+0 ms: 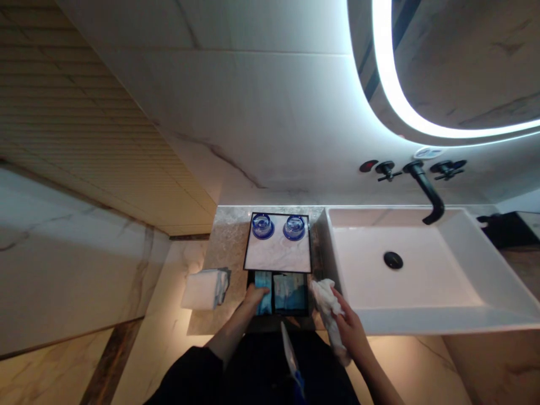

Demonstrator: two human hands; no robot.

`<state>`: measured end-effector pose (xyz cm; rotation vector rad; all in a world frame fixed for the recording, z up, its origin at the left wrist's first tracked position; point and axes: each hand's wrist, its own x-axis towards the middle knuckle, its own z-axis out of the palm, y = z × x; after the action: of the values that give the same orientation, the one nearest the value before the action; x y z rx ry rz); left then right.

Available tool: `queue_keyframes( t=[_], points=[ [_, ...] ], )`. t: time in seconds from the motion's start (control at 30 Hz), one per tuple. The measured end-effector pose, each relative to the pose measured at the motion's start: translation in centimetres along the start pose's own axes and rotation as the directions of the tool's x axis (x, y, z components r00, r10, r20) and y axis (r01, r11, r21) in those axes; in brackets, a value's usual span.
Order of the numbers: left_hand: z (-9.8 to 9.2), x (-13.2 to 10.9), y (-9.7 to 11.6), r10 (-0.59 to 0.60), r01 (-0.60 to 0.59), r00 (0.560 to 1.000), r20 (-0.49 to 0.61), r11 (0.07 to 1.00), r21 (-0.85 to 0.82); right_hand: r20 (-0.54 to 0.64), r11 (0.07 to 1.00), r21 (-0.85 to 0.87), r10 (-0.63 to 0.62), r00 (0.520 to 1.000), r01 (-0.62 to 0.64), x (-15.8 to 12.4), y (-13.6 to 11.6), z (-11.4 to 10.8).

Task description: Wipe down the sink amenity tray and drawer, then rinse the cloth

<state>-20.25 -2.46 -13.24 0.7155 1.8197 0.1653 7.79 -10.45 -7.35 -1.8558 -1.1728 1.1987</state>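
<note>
My left hand [256,293] reaches over the left side of an open black drawer [307,306]. Its thumb lies on a blue packet [264,304] and its fingers close about that packet, partly hidden. Another group of blue packets [289,291] lies in the drawer's right part. My right hand [349,320] grips a crumpled white cloth [328,298], which hangs down past the counter's front edge beside the sink. Behind the drawer is a marble-look tray top [276,253] with a dark rim, bearing two clear glasses [262,224] with blue bases.
A folded white towel stack [203,289] lies at the counter's left edge. The white sink [413,315] stands at right under a black faucet [426,191]. A black holder [506,230] is at far right. A lit mirror [464,67] hangs above.
</note>
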Motion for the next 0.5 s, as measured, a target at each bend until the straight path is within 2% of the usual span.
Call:
queue_keyframes(
  t=[0.07,0.13,0.2,0.27,0.37,0.43,0.5],
  points=[
    [0.2,-0.7,-0.1,0.003,0.003,0.997,0.075,0.996,-0.084,0.010,1.000,0.014,0.012,1.000,-0.012,0.1,-0.3,-0.2],
    [1.3,-1.3,0.3,0.008,0.001,0.996,0.090,0.994,-0.107,0.020,0.999,0.017,0.032,0.999,-0.032,0.2,-0.4,-0.4],
    [3.4,-1.7,1.1,0.003,-0.001,1.000,0.024,0.998,-0.066,0.032,0.999,0.021,0.037,0.999,-0.037,0.2,-0.4,-0.5],
    [6.1,-2.3,2.3,-0.009,0.010,0.995,-0.100,1.000,0.012,0.042,0.999,0.029,0.027,0.999,-0.028,0.1,-0.3,-0.7],
    [10.0,-3.3,3.9,0.002,0.035,0.962,-0.272,0.991,0.132,0.055,0.999,0.028,0.031,0.998,-0.033,0.0,-0.3,-1.0],
    [11.7,-3.6,4.5,0.031,0.031,0.949,-0.315,0.981,0.192,0.060,0.999,0.004,0.036,0.998,-0.036,-0.2,-0.4,-1.3],
    [12.5,-3.7,4.7,0.059,0.012,0.951,-0.302,0.974,0.227,0.059,0.999,-0.034,0.014,0.998,-0.012,-0.4,-0.6,-1.7]
  ],
)
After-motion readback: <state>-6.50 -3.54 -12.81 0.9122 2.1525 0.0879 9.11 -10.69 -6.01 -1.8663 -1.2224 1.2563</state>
